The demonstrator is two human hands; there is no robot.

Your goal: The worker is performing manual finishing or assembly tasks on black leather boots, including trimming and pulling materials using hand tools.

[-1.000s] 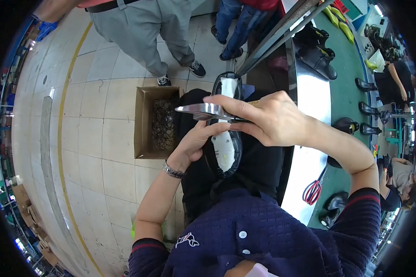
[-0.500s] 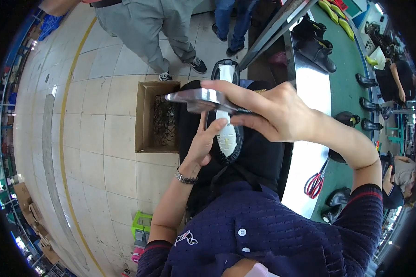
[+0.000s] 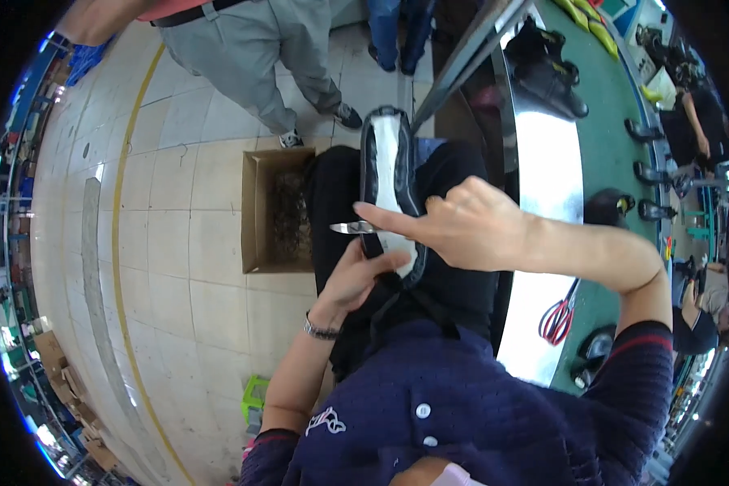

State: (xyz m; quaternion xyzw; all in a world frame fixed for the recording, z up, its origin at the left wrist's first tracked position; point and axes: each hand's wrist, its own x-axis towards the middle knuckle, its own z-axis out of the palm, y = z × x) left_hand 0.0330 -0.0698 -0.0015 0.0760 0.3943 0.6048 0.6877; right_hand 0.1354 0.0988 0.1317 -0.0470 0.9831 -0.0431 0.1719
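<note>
Over the preceding second the metal blade (image 3: 355, 228) dropped from a flat, raised position above the shoe (image 3: 390, 190) to the shoe's left edge, where only its tip showed past the extended index finger. The head view also shifted, so the shoe sat higher, at centre frame. Judged from this, the trimming pass along the white sole edge was under way rather than being set up.

The right hand (image 3: 462, 227) was clenched on the blade, index finger stretched left along it, thumb raised. The left hand (image 3: 356, 279) was half-closed, cupping the heel end of the shoe from below, thumb pressed against the sole.

The shoe lay sole-up over the dark apron on the lap, toe pointing to the upper frame. A cardboard box (image 3: 277, 212) of scraps stood on the floor just left of it. Red-handled scissors (image 3: 557, 317) lay on the table at right.
</note>
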